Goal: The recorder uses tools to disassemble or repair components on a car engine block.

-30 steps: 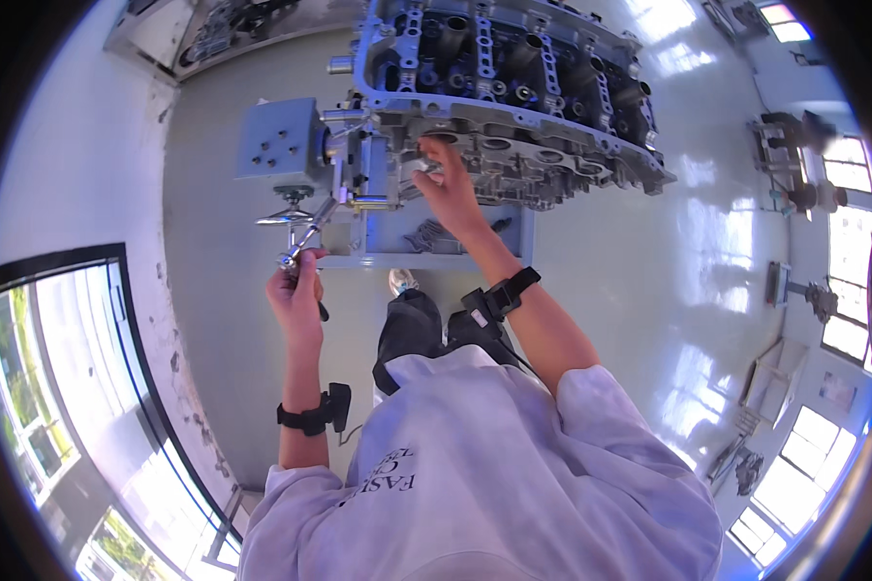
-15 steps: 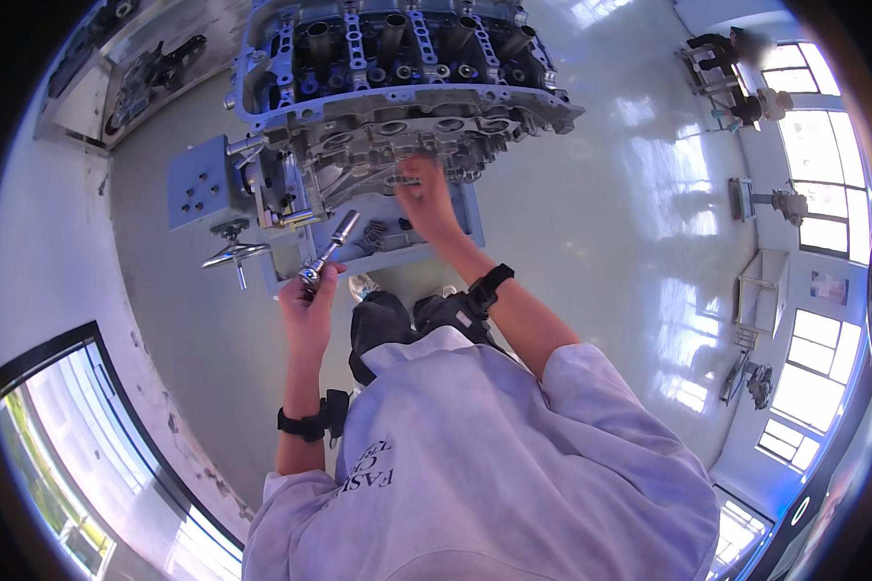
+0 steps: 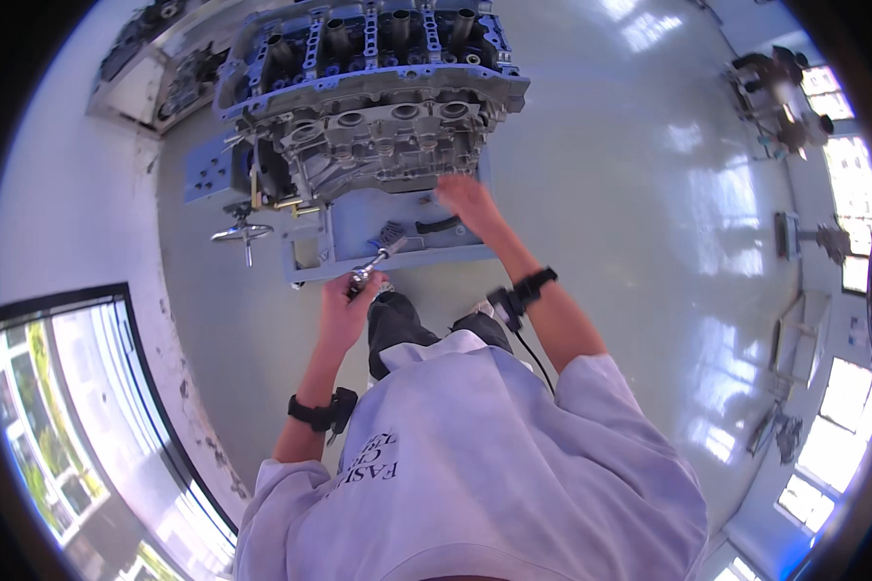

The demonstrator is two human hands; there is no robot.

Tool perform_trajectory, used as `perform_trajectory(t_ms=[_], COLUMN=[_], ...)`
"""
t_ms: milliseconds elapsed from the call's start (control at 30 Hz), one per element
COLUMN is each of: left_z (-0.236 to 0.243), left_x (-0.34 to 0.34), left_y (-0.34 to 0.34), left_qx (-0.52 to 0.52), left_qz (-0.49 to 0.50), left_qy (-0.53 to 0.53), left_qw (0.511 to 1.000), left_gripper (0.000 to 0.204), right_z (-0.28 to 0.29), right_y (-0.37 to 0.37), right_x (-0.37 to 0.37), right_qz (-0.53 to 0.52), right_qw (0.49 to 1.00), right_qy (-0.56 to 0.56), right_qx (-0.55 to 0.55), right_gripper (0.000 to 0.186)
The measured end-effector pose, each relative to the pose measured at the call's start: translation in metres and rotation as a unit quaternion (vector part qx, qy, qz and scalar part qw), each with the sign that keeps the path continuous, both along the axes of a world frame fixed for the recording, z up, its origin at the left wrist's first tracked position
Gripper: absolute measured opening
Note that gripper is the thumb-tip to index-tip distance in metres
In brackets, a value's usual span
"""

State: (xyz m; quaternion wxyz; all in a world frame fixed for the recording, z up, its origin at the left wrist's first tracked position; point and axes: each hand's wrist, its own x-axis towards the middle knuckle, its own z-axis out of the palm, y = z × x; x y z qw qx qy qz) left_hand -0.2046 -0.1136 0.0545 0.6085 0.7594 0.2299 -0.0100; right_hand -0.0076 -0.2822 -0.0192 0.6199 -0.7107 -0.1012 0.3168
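Note:
In my left hand (image 3: 339,312) is a ratchet wrench (image 3: 360,278), its fingers wrapped round the handle near the head. A socket extension points up and right from it, over the tray. My right hand (image 3: 469,205) is by the lower right side of the engine block (image 3: 378,126), with its fingers curled in toward the metal. Whatever those fingers hold, if anything, is too small and hidden to make out. The block hangs tilted on its stand, with round openings along the side facing me.
Under the block is a grey stand tray (image 3: 354,218) holding a dark curved handle-like piece (image 3: 438,226) and a brush-like thing (image 3: 391,235). A handwheel (image 3: 241,233) and a blue-grey box (image 3: 210,174) sit at the left. More engine stands (image 3: 777,97) line the right wall.
My right hand has come out from under the block to its lower right side. My left hand, with the ratchet wrench, has moved right, and the wrench points more sideways. The view has shifted.

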Motion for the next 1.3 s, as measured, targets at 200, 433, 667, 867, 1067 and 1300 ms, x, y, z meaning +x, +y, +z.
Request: perform_trajectory(t_ms=[200,433,667,867,1067,1300], left_z=[-0.023,-0.047,-0.023,-0.032,-0.051,-0.075], left_x=[0.006,0.039,0.034,0.062,0.121,0.155], left_y=[-0.094,-0.147,-0.135,0.008,0.113,0.111], left_qx=[0.141,0.099,0.162,0.276,0.182,0.193], left_qz=[-0.064,-0.089,-0.311,0.041,0.177,0.138], left_qy=[-0.05,-0.004,-0.022,-0.074,-0.07,-0.078], left_qw=[0.987,0.991,0.936,0.958,0.965,0.968], left_gripper=[0.028,0.03,0.039,0.045,0.071,0.076], right_z=[0.006,0.002,-0.008,0.004,0.032,0.026], right_y=[-0.09,-0.106,-0.095,-0.05,0.025,0.086], right_x=[-0.09,-0.104,-0.08,-0.063,-0.02,0.026], right_qz=[0.166,0.067,-0.121,-0.048,-0.089,-0.11], right_qw=[0.976,0.889,0.905,0.982,0.984,0.99], right_qy=[0.085,0.393,0.361,0.15,0.113,0.065], right_qx=[0.113,0.226,0.19,0.107,0.101,0.052], right_gripper=[0.047,0.039,0.026,0.03,0.039,0.041])
